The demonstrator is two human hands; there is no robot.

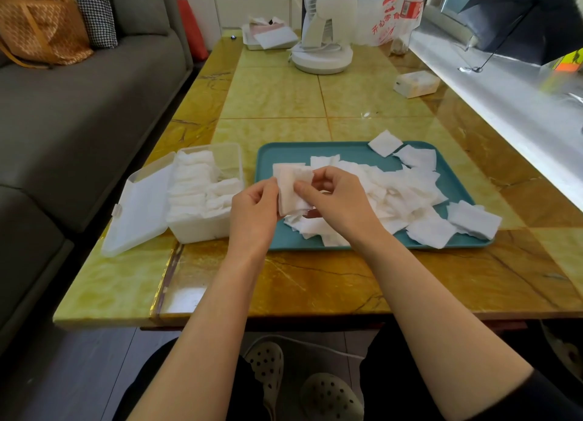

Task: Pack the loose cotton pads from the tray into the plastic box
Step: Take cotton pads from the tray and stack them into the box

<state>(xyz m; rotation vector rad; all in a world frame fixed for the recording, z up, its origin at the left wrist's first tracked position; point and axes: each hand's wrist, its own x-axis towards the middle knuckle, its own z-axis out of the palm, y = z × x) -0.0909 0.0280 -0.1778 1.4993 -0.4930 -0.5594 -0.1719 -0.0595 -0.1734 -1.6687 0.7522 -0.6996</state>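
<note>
While between hands (252,212) (340,200), pads (291,188) upright.

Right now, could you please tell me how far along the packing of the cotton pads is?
Done: the plastic box, lid open, already holds rows of pads. In hand: the left hand and right hand hold a small stack above the tray. Left: a large heap of loose pads lies on the tray, some hanging over its rim. Roughly halfway, I would judge.
</note>
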